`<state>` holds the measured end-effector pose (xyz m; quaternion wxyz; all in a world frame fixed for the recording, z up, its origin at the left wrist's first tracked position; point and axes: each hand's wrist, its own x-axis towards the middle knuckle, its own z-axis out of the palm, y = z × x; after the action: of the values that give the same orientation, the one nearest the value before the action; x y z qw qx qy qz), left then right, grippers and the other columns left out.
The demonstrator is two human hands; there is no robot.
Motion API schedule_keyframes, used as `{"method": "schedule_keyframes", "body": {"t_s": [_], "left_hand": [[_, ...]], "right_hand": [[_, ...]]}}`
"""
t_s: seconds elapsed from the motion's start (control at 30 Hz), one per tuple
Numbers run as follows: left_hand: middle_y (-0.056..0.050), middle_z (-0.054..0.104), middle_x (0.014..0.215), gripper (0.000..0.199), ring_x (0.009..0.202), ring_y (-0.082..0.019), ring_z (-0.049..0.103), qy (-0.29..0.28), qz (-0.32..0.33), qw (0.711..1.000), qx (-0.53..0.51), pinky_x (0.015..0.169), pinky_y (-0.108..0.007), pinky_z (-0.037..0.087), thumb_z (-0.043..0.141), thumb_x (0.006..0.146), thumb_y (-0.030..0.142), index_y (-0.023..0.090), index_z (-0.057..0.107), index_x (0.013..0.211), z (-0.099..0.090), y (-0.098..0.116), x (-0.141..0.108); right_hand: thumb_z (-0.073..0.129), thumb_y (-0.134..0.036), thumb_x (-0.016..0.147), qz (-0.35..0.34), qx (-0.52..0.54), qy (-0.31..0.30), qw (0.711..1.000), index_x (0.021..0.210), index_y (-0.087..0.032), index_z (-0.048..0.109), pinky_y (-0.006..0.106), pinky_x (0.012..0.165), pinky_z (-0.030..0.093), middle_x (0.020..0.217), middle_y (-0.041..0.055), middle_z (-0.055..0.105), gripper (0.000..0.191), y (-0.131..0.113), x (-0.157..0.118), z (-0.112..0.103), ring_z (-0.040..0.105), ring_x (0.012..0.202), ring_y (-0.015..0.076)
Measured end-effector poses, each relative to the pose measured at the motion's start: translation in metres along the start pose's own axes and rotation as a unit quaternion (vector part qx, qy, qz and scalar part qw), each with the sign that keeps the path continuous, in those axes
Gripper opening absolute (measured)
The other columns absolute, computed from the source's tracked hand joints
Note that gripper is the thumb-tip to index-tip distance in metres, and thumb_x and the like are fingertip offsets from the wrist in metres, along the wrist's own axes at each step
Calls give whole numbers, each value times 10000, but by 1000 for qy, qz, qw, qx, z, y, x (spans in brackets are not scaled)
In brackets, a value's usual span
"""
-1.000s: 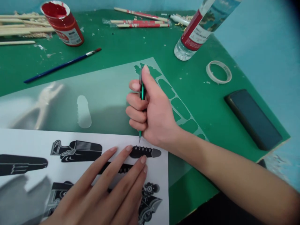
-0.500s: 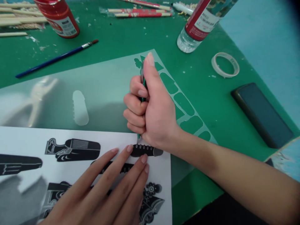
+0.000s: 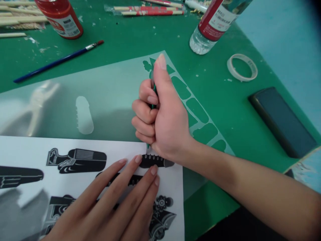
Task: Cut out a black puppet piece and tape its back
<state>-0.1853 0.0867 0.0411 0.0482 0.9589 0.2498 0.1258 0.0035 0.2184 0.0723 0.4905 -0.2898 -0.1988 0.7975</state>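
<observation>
Item: right hand (image 3: 163, 107), grip clamped round a green-handled knife (image 3: 154, 89), thumb pointing up; the knife is standing near upright, its tip reaching down to the upper edge of a black printed shape (image 3: 151, 161).
Item: left hand (image 3: 110, 204), grip apart, fingers lightly spread; it is lying palm down on the printed sheet (image 3: 125, 147), two fingertips touching the same shape.
Item: printed sheet, white with black figures; it is overlapping a translucent sheet (image 3: 107, 83), whose right-hand border is showing a row of cut openings.
Item: pale toothed shape (image 3: 84, 115), showing on the translucent sheet, left of the right hand.
Item: pliers (image 3: 38, 103), blurred, appearing through the translucent sheet.
Further stock: a blue paintbrush (image 3: 57, 62) is lying beyond the sheets, just below a red jar (image 3: 64, 21); a label-wrapped bottle (image 3: 210, 28), a tape ring (image 3: 242, 78) and a dark slab (image 3: 283, 122) are occupying the right side of the green worktop (image 3: 125, 40).
</observation>
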Motion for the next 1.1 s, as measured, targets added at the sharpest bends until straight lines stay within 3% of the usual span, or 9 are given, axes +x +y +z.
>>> {"method": "schedule_keyframes", "body": {"t_s": [0.37, 0.67, 0.87, 1.1], "left_hand": [[-79, 512, 1621, 683, 1559, -397, 374, -6, 15, 999, 46, 1369, -557, 205, 706, 884, 496, 175, 588, 1476, -6, -3, 12], [-73, 519, 1616, 641, 1547, -377, 397, 11, 4, 998, 57, 1356, -537, 235, 686, 905, 469, 161, 595, 1460, -8, -3, 19], [-82, 533, 1602, 708, 1539, -410, 407, -8, 23, 997, 79, 1348, -593, 262, 629, 930, 589, 168, 564, 1497, -5, -2, 10], [-83, 553, 1584, 757, 1535, -436, 402, -27, 43, 995, 90, 1325, -647, 289, 620, 916, 652, 188, 551, 1509, -5, -3, 3]], "right_hand": [[528, -617, 1060, 3, -16, 15, 1000, 680, -242, 285, 196, 324, 97, 532, -110, 117, 586, -2, -3, 2, 64, 393, 83], [680, -575, 980, -9, -37, 20, 999, 693, -249, 277, 216, 344, 91, 545, -111, 111, 593, 0, -3, 4, 68, 401, 82], [545, -536, 1067, -35, -73, 48, 996, 692, -237, 219, 250, 375, 122, 561, -84, 107, 580, 0, -5, 7, 97, 414, 99], [540, -496, 1084, -62, -85, 51, 993, 704, -235, 180, 258, 383, 160, 594, -73, 114, 585, 1, -6, 8, 91, 437, 106]]}}
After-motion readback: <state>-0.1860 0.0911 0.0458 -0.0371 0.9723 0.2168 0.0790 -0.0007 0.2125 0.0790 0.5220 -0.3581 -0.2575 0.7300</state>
